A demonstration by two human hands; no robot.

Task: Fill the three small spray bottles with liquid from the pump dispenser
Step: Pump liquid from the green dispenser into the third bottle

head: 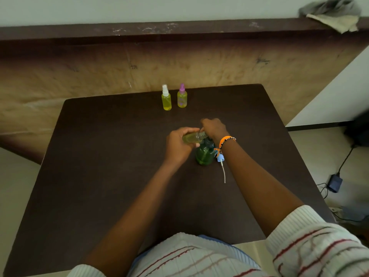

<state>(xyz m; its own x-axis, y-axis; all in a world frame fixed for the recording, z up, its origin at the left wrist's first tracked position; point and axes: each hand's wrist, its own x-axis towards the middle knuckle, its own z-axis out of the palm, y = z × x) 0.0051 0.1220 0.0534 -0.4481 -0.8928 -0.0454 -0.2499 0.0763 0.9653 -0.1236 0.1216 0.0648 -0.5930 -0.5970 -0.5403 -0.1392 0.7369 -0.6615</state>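
Note:
A green pump dispenser (204, 155) stands at the middle of the dark table (119, 156). My left hand (177, 145) grips a small open spray bottle (192, 137) holding yellow liquid, tilted on its side with its threaded neck at the pump's spout. My right hand (213, 127) is closed over the pump head. A blue spray cap with a white dip tube (221, 160) lies on the table right of the dispenser. Two capped bottles of yellow liquid stand at the far edge: one with a white top (166, 97), one with a purple top (182, 96).
A wooden headboard-like panel (179, 62) rises behind the table. A grey cloth (335, 15) lies on the ledge at the top right. A black adapter and cables (335, 182) lie on the floor to the right.

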